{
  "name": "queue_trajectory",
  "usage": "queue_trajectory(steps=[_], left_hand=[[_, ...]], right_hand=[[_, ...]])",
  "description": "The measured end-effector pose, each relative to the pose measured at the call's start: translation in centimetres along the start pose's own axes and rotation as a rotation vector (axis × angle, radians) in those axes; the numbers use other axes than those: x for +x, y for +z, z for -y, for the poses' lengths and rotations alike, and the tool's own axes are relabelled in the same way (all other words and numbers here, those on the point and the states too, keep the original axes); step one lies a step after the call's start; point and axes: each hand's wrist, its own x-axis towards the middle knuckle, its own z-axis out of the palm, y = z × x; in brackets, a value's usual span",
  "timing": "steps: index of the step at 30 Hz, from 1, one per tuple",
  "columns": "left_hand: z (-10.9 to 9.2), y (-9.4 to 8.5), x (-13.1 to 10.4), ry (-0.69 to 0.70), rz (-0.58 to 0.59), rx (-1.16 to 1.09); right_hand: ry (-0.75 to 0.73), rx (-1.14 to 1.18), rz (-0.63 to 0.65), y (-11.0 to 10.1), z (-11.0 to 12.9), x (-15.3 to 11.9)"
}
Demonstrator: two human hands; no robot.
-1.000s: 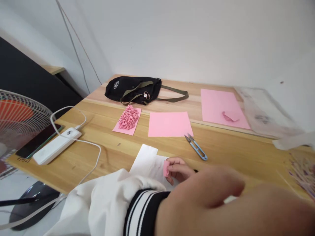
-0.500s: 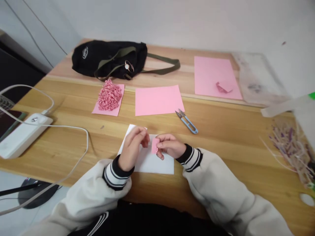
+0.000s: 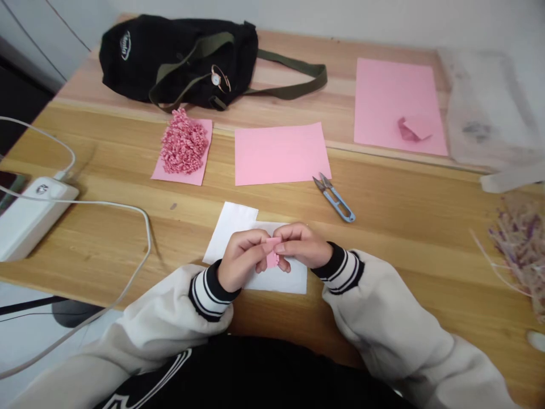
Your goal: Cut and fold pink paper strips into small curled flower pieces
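Observation:
Between both hands is a small pink paper piece, its right edge uneven. My left hand pinches its left side with thumb and fingers. From the other side, my right hand grips it between thumb and fingertips. Under the hands lie white paper sheets, partly covered by them. Thread snips with blue handles rest beyond my right hand, the blade tips at the corner of a pink paper sheet.
A pile of curly pink pieces sits on pink paper at left. Behind it lies a black bag with a watch. At back right, a larger pink sheet carries a folded scrap. A power strip and white cable are left; dry stems lie right.
My left hand has moved right and now takes hold of the pink paper piece, which my right hand held alone before. The camera view has tilted down slightly.

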Motion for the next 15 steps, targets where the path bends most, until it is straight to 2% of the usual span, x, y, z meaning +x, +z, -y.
queue_trajectory(steps=[8,15], left_hand=[[-0.04,-0.09,0.59,-0.027,0.020,-0.121],[-0.19,0.09,0.70,-0.026,0.010,-0.100]], right_hand=[[0.010,0.090,0.014,-0.11,0.10,0.11],[-0.051,0.023,0.037,-0.05,0.07,0.05]])
